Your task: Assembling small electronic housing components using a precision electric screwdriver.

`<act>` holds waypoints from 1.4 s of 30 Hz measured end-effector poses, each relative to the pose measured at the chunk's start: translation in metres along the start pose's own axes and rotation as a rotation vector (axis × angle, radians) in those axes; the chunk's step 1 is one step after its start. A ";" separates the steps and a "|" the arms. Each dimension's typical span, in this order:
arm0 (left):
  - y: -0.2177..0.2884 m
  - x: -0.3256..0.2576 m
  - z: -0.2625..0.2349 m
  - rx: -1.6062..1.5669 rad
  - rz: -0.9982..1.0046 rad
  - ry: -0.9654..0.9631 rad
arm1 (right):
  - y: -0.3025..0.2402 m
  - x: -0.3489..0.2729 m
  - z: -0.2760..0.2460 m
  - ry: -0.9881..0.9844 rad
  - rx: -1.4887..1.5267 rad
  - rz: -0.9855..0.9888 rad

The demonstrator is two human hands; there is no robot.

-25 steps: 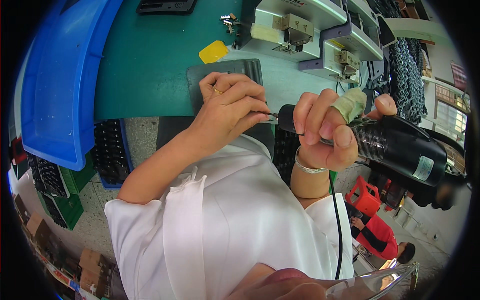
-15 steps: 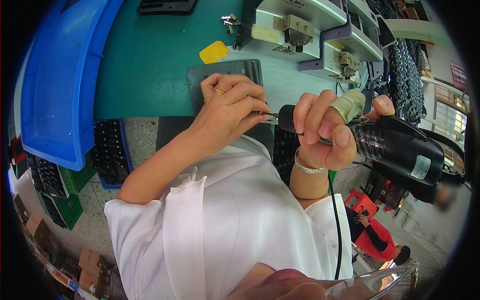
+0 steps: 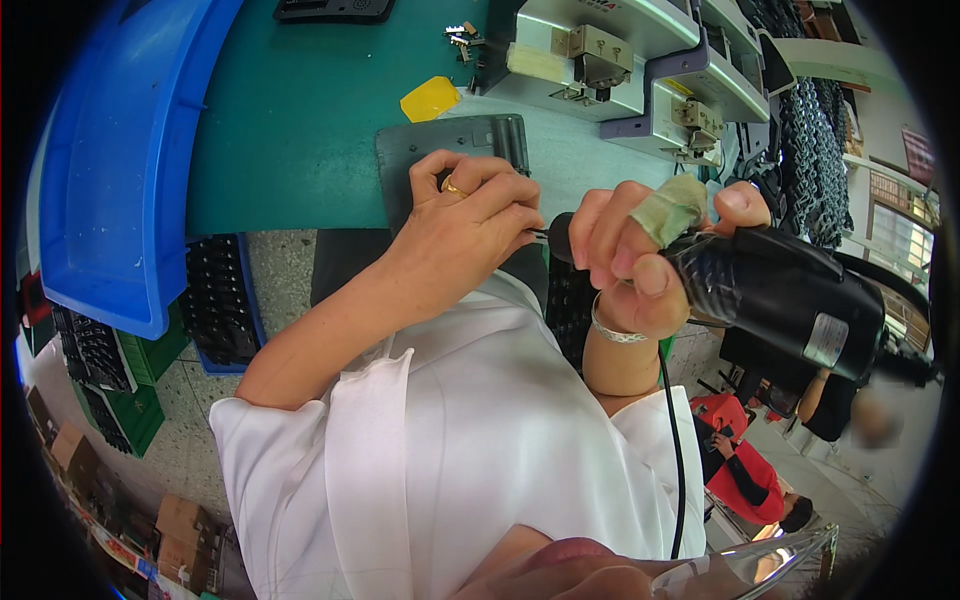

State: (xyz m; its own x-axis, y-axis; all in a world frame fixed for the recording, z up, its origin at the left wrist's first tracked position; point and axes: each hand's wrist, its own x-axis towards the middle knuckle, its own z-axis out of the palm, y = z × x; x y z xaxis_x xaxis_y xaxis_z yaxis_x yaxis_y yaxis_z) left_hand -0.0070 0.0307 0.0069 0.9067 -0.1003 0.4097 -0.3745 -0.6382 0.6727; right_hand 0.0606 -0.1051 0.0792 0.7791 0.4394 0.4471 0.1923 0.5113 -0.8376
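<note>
My right hand (image 3: 650, 240) is wrapped round a black electric screwdriver (image 3: 790, 300), which lies nearly level with its tip pointing left. Green tape covers one finger of that hand. Opposite the tip, my left hand (image 3: 470, 205) is closed, its thumb and fingers pinched close to the bit. What sits between those fingertips is too small and hidden to name. Beneath the left hand, a dark flat plastic part (image 3: 450, 140) lies at the table's near edge, partly covered by the hand.
A blue bin (image 3: 130, 160) stands at the left of the green table (image 3: 290, 130). A yellow tag (image 3: 430, 99) and several small metal parts (image 3: 463, 42) lie farther back. Grey machines (image 3: 580, 70) fill the back right. Other people (image 3: 745, 470) are at the lower right.
The right hand and the screwdriver have shifted slightly left, and the tool's rear end has dipped. The left hand's fingers have curled more near the tip.
</note>
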 end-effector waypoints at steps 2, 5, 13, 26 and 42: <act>-0.001 0.001 0.000 -0.013 -0.012 0.003 | -0.001 0.001 -0.001 0.084 0.009 0.088; -0.002 0.001 0.002 -0.017 -0.008 0.006 | -0.003 0.002 0.000 0.106 -0.010 0.118; -0.002 0.001 -0.001 -0.076 -0.042 -0.033 | -0.007 0.003 0.000 0.121 -0.035 0.159; -0.004 0.000 -0.002 0.052 -0.025 -0.061 | -0.002 0.001 0.001 0.085 -0.004 0.076; -0.003 0.003 -0.004 0.087 0.011 -0.062 | 0.006 0.000 0.000 -0.012 -0.074 0.000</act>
State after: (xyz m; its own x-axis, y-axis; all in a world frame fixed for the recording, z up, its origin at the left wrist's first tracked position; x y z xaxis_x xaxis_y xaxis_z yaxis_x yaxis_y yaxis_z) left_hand -0.0042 0.0359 0.0084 0.9138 -0.1533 0.3762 -0.3691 -0.7003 0.6110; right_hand 0.0619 -0.1016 0.0743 0.7722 0.4483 0.4503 0.2364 0.4552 -0.8584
